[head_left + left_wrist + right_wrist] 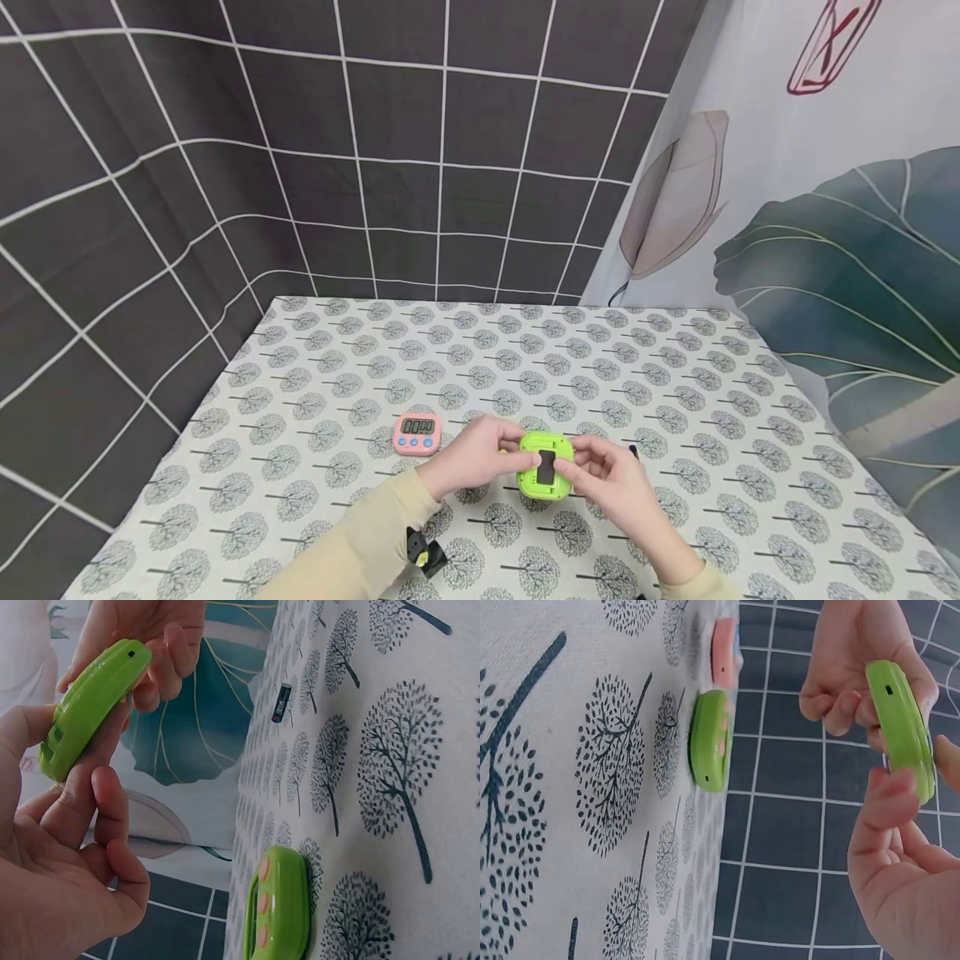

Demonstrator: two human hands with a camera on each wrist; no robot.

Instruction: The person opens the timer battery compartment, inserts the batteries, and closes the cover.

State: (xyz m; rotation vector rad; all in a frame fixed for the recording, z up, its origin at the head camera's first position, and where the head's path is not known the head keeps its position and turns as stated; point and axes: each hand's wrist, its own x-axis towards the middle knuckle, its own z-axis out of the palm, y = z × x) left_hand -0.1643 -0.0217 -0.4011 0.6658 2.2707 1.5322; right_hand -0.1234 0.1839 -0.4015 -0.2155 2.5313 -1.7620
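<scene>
Lime-green digital timer (545, 492), right of pink timer (417, 435), pinched back-up by left hand (480, 452) and right hand (609, 481); even thumb pressure on dark back strip (546, 469) probably works best.

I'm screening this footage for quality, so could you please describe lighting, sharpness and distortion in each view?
Head view: bright light, digits on the pink timer readable, lines on the grid-patterned cloth bowed, perhaps partly by folds; left wrist view: dimmer, lettering on the battery too small to read; right wrist view: also dimmer, outline of the held green timer clear.
</scene>
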